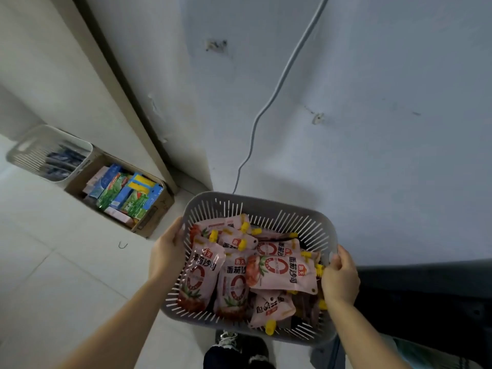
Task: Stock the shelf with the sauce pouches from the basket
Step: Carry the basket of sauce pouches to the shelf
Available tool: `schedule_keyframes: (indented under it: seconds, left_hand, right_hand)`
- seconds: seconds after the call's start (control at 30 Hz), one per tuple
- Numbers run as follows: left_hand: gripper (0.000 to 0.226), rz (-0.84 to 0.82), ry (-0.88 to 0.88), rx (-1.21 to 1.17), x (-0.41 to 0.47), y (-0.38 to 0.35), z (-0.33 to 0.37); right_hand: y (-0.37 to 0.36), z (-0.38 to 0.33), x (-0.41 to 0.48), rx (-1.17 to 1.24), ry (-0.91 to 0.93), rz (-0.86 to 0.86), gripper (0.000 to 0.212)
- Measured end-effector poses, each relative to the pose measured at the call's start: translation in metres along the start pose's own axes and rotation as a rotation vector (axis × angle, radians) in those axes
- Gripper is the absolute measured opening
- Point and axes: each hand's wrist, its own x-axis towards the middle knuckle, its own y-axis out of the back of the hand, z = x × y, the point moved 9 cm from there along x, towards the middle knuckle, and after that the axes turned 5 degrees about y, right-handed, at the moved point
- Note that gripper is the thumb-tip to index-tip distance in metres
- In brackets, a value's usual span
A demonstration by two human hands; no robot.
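A grey slotted plastic basket (269, 206) hangs in the air in front of me, carried at its two short sides. My left hand (167, 249) grips the left rim and my right hand (339, 278) grips the right rim. Inside lie several pink sauce pouches (282, 272) with yellow caps, piled loosely at different angles. No shelf shows in this view.
A white wall with a hanging grey cable (266, 107) faces me. On the tiled floor at left stand a cardboard box (157, 217) of green and blue packets and a second grey basket (32, 147). My shoes (239, 344) show below. A dark surface (426, 288) lies at right.
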Motion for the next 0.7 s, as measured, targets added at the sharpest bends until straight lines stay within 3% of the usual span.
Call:
schedule_keyframes:
  seconds: [0.5, 0.7]
  left_hand:
    - [0.036, 0.451, 0.384, -0.358, -0.155, 0.15, -0.139]
    - [0.036, 0.611, 0.436, -0.422, -0.233, 0.202, -0.185]
  right_hand:
    - [-0.037, -0.1, -0.103, -0.077, 0.389, -0.34, 0.039]
    - [-0.068, -0.128, -0.167, -0.117, 0.534, -0.497, 0.037]
